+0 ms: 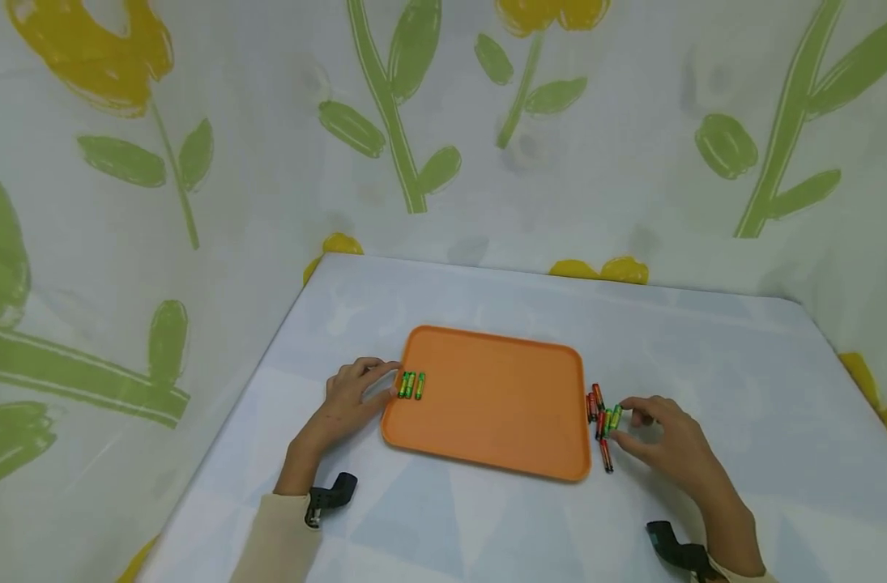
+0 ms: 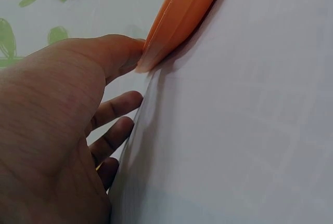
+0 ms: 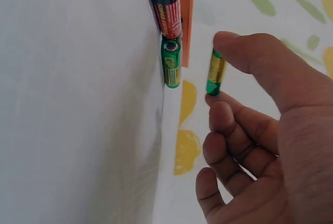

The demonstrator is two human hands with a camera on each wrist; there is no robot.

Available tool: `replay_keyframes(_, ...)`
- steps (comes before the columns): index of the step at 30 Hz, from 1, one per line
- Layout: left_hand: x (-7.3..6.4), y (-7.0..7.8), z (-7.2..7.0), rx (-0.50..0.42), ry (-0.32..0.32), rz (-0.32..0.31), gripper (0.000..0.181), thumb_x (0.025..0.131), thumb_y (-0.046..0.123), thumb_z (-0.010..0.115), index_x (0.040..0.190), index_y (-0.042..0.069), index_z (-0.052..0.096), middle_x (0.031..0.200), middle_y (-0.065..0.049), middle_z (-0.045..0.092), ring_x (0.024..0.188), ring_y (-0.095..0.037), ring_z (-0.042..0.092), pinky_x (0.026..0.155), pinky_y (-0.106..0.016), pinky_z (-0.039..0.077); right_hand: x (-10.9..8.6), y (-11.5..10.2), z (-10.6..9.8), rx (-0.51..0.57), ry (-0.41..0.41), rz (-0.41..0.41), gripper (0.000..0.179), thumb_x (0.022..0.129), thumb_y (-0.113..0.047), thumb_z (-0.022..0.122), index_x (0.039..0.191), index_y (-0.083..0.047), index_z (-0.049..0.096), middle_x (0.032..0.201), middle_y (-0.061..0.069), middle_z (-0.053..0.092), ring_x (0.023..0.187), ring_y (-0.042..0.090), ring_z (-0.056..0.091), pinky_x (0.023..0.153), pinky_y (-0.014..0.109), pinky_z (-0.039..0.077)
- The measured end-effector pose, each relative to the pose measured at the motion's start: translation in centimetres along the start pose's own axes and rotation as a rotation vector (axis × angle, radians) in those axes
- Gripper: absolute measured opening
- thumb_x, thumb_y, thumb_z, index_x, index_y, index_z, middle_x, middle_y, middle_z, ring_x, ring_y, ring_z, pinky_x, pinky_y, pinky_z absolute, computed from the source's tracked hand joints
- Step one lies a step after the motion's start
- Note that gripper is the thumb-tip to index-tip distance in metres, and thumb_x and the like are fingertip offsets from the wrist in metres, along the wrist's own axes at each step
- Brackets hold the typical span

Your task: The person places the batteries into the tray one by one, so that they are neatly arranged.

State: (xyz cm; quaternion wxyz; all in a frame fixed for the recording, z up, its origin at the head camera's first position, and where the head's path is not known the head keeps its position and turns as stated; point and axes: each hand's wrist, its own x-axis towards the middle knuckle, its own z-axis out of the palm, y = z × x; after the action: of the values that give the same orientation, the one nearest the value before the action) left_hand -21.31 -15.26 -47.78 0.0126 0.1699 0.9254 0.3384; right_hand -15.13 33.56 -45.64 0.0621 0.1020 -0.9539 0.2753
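While the left hand (image 1: 350, 402), fingers relaxed, touches the tray (image 1: 501, 397) at its left edge, we see the right hand (image 1: 678, 444) pinch a green battery (image 3: 216, 72) outside the right edge, roughly parallel.

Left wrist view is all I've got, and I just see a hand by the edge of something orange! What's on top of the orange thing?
Observer: Three green batteries sit side by side near the left end of the orange tray.
Operator: Cool! What's the other hand doing?
Observer: The right hand pinches a green-and-gold battery between its thumb and a finger.
Operator: Are there any other colours of battery?
Observer: Yes, red batteries lie beside the tray's right edge.
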Motion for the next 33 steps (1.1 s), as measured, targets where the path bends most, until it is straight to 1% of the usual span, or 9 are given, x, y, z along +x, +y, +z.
replay_keyframes(3,-0.1,-0.2,0.3,0.007,0.007,0.011,0.045,0.1,0.036,0.062,0.144,0.023,0.056,0.141,-0.01,0.047,0.127,-0.039,0.038,0.102,-0.061,0.019,-0.2,-0.5,0.2,0.023,0.012,0.008,0.037,0.085,-0.03,0.082,0.114,-0.011,0.068,0.088,-0.006,0.052,0.089,0.015,0.046,0.072,0.038,0.043)
replay_keyframes(7,-0.3,-0.4,0.5,0.008,0.011,0.017,0.045,0.101,0.037,0.061,0.144,0.024,0.056,0.14,-0.01,0.047,0.128,-0.039,0.038,0.102,-0.06,0.019,-0.1,-1.4,0.7,0.022,0.043,-0.024,0.037,0.083,-0.028,0.084,0.111,-0.012,0.068,0.087,-0.007,0.052,0.089,0.013,0.045,0.073,0.039,0.041)
replay_keyframes(11,-0.4,-0.5,0.3,0.015,0.026,0.012,0.045,0.101,0.035,0.061,0.143,0.023,0.057,0.139,-0.01,0.048,0.127,-0.038,0.039,0.101,-0.06,0.02,0.5,-2.3,1.4,0.028,0.051,-0.091,0.039,0.08,-0.026,0.087,0.11,-0.011,0.068,0.085,-0.007,0.054,0.087,0.012,0.045,0.073,0.039,0.041)
replay_keyframes(14,-0.5,-0.5,0.3,0.008,0.037,0.01,0.045,0.1,0.033,0.063,0.143,0.021,0.058,0.137,-0.009,0.049,0.125,-0.038,0.04,0.101,-0.06,0.02,1.0,-3.0,1.9,0.06,0.039,-0.143,0.04,0.078,-0.022,0.088,0.111,-0.009,0.069,0.085,-0.007,0.056,0.087,0.012,0.047,0.073,0.039,0.04)
replay_keyframes(17,-0.5,-0.5,0.4,-0.003,0.034,0.007,0.045,0.1,0.033,0.063,0.144,0.021,0.057,0.138,-0.007,0.048,0.125,-0.036,0.04,0.102,-0.059,0.019,1.5,-3.7,2.4,0.076,0.03,-0.18,0.037,0.077,-0.02,0.089,0.108,-0.011,0.069,0.083,-0.007,0.056,0.085,0.012,0.047,0.072,0.034,0.039)
replay_keyframes(23,-0.5,-0.7,0.6,-0.008,0.034,0.011,0.045,0.1,0.031,0.063,0.144,0.023,0.056,0.138,-0.004,0.047,0.125,-0.034,0.039,0.103,-0.058,0.019,2.4,-5.4,3.2,0.158,0.011,-0.257,0.036,0.077,-0.016,0.089,0.106,-0.015,0.068,0.081,-0.002,0.053,0.078,0.016,0.045,0.063,0.028,0.039)
replay_keyframes(26,-0.4,-0.6,0.5,-0.007,0.051,0.027,0.045,0.099,0.029,0.065,0.143,0.022,0.057,0.137,-0.006,0.049,0.124,-0.036,0.04,0.103,-0.059,0.019,2.9,-6.4,3.6,0.174,0.01,-0.288,0.037,0.078,-0.016,0.088,0.108,-0.017,0.067,0.084,-0.003,0.052,0.08,0.014,0.044,0.07,0.03,0.038)
replay_keyframes(29,-0.3,-0.4,0.3,-0.01,0.055,0.042,0.045,0.099,0.029,0.065,0.143,0.02,0.058,0.137,-0.007,0.049,0.125,-0.037,0.04,0.103,-0.06,0.019,3.3,-7.4,4.0,0.194,0.018,-0.324,0.038,0.077,-0.016,0.088,0.109,-0.017,0.066,0.085,-0.005,0.051,0.085,0.011,0.044,0.079,0.037,0.032)
replay_keyframes(33,-0.1,0.0,0.1,-0.01,0.039,0.041,0.045,0.1,0.031,0.064,0.143,0.021,0.057,0.138,-0.006,0.048,0.124,-0.035,0.041,0.103,-0.059,0.019,4.1,-8.5,4.7,0.204,0.025,-0.379,0.037,0.078,-0.015,0.087,0.108,-0.015,0.067,0.085,-0.006,0.05,0.085,0.01,0.046,0.079,0.036,0.034)
